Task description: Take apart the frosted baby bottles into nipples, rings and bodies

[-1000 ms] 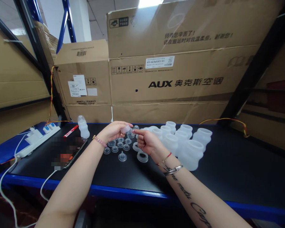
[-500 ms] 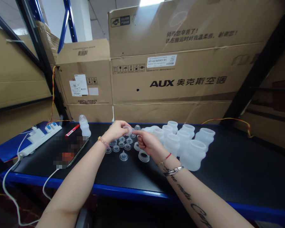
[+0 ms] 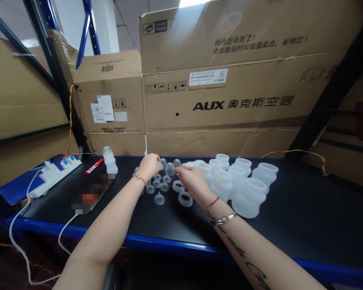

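My left hand [image 3: 149, 165] is curled closed low over the black table top [image 3: 290, 217], its fingertips on a small clear plastic piece [image 3: 162, 163] among the domed caps [image 3: 169, 167] at the back. My right hand [image 3: 193, 181] hovers just to its right with the fingers pinched together; what they hold is hidden. Below the hands lie several clear silicone teats [image 3: 159, 198] and two translucent rings [image 3: 185, 198]. A cluster of open translucent bottles [image 3: 247, 197] stands to the right of my right hand.
One capped small bottle [image 3: 110, 160] stands at the left, beside a red marker [image 3: 94, 165], a phone [image 3: 90, 193] on a white cable and a white power strip [image 3: 52, 173]. Large cardboard boxes [image 3: 217, 104] wall the back. The table's blue front edge [image 3: 157, 241] runs below my forearms.
Both hands have dropped from mid-air toward the table. My left hand, holding a clear piece, has moved back to the row of caps; my right hand has lowered over the rings.
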Tool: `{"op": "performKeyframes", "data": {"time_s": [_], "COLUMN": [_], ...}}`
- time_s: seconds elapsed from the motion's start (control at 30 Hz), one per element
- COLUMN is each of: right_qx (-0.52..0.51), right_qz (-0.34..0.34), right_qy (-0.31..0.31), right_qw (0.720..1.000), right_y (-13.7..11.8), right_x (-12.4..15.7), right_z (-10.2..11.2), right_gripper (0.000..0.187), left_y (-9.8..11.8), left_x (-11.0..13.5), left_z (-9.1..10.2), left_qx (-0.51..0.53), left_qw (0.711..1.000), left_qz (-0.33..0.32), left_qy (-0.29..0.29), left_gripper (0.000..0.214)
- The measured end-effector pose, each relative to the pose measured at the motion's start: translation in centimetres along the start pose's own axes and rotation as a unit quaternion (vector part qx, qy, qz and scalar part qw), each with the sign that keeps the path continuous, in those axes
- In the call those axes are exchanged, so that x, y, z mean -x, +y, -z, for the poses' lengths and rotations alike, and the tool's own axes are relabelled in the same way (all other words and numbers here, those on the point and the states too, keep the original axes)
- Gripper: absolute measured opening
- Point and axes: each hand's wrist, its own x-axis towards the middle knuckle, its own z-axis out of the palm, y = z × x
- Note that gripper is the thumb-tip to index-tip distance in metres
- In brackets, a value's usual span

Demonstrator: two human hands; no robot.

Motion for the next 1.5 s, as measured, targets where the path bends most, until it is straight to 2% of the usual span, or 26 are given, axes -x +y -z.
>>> {"op": "performKeyframes", "data": {"time_s": [0.1, 0.2, 0.27, 0.37, 0.47, 0.6, 0.7, 0.8, 0.9, 1.0, 1.17, 1.23, 1.33, 1.4, 1.5], "right_qx": [0.072, 0.104, 0.121, 0.148, 0.160, 0.152, 0.113, 0.054, 0.001, -0.027, -0.024, -0.004, 0.042, 0.067, 0.076], "right_qz": [0.018, 0.025, 0.040, 0.065, 0.083, 0.088, 0.077, 0.032, -0.008, -0.028, -0.038, -0.014, 0.075, 0.132, 0.180], "right_qy": [0.065, 0.062, 0.058, 0.043, 0.034, 0.028, 0.021, 0.001, -0.021, -0.036, -0.013, 0.015, 0.069, 0.092, 0.125], "right_qw": [0.995, 0.992, 0.990, 0.986, 0.983, 0.984, 0.990, 0.998, 1.000, 0.999, 0.999, 1.000, 0.994, 0.985, 0.973], "right_y": [-0.3, -0.4, -0.3, 0.1, 0.3, 0.2, -0.1, -0.6, -1.1, -1.3, -1.2, -1.1, -1.1, -1.2, -1.4], "right_x": [0.7, 1.2, 1.1, 0.8, 0.4, 0.5, 0.7, 0.9, 1.1, 1.3, 1.0, 1.0, 1.3, 1.6, 1.9], "right_z": [-0.5, -0.8, -0.8, -0.6, -0.4, -0.1, 0.0, 0.0, 0.1, 0.2, 0.3, 0.4, 0.5, 0.6, 0.7], "right_gripper": [0.007, 0.007, 0.011, 0.027, 0.042, 0.047, 0.051, 0.050, 0.039, 0.027, 0.033, 0.033, 0.022, 0.014, 0.020], "left_y": [0.3, 0.6, 0.8, 1.1, 1.2, 1.0, 0.7, 0.3, -0.1, -0.2, 0.4, 0.7, 1.3, 1.9, 2.9], "left_x": [-0.2, -0.1, 0.2, 0.7, 1.1, 1.2, 1.1, 1.2, 1.2, 1.3, 1.7, 2.0, 2.7, 3.3, 4.2], "left_z": [-0.4, -0.2, 0.3, 1.2, 1.9, 2.4, 2.7, 3.2, 3.8, 4.0, 3.5, 3.3, 3.5, 3.7, 3.9], "left_qx": [-0.010, -0.012, 0.009, 0.107, 0.246, 0.392, 0.446, 0.482, 0.509, 0.483, 0.357, 0.271, 0.112, 0.014, -0.052], "left_qw": [1.000, 1.000, 1.000, 0.992, 0.957, 0.895, 0.859, 0.822, 0.793, 0.807, 0.889, 0.929, 0.970, 0.977, 0.963], "left_qz": [0.007, 0.000, -0.001, 0.031, 0.058, 0.060, 0.066, 0.057, 0.018, -0.026, -0.088, -0.107, -0.132, -0.139, -0.151], "left_qy": [-0.012, -0.016, -0.016, -0.061, -0.140, -0.205, -0.242, -0.297, -0.335, -0.339, -0.272, -0.230, -0.171, -0.163, -0.216], "left_gripper": [0.030, 0.032, 0.026, 0.014, 0.007, 0.007, 0.018, 0.033, 0.044, 0.054, 0.053, 0.050, 0.045, 0.045, 0.049]}}
